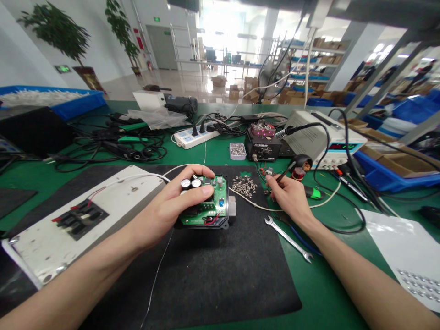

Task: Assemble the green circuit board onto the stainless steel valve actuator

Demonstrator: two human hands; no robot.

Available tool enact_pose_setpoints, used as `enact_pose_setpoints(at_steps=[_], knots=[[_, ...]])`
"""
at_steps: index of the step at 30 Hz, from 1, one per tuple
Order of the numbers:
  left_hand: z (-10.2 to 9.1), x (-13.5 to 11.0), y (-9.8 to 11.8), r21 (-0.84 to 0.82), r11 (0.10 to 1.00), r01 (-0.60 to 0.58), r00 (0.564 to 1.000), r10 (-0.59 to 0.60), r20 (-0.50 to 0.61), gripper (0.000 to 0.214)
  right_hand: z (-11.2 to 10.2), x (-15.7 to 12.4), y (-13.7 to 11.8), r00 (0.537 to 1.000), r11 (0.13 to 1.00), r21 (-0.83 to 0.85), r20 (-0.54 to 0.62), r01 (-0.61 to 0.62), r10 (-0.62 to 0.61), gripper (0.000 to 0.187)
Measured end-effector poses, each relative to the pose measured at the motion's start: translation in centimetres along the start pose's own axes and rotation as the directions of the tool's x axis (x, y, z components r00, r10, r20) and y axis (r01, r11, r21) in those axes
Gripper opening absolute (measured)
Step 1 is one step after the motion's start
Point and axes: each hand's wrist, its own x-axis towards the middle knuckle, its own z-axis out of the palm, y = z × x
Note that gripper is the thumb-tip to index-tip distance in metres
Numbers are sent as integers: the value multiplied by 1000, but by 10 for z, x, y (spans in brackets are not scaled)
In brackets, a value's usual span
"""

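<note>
Circuit board (220,195), green and seated in a black housing, lay near the middle of the black mat (223,275) on the green bench. The left hand (175,204) covered its near side, fingers curled over the top edge and gripping it just beside two round silver-capped capacitors (190,183). A thin white wire ran from the board toward the white panel (68,220), which lay at the left, partly on the mat.

The right hand (288,197) rested near the mat's right edge, well apart from the board, its fingers pinched shut around a thin dark tool (285,173); it may have been a probe or tweezers, but the view was too small to tell. Between the hands sat a loose pile of small metal nuts (244,185). A spanner (288,233) lay just beside the right wrist. Behind stood a soldering station (263,149), a bench power supply (319,135) and a white power strip (195,135).
</note>
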Motion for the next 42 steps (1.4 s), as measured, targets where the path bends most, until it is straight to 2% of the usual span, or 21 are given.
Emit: enact_pose_setpoints(at_steps=[11, 20, 42], knots=[[1, 0, -1, 15, 1000, -7, 1000, 7, -23, 55, 2, -1, 4, 999, 999, -33, 18, 30, -29, 62], [-3, 2, -3, 1, 1000, -20, 999, 20, 34, 50, 2, -1, 6, 999, 998, -49, 26, 41, -40, 66], [-4, 1, -4, -16, 1000, -16, 998, 17, 54, 49, 1, -2, 2, 999, 999, -43, 27, 22, -21, 61]])
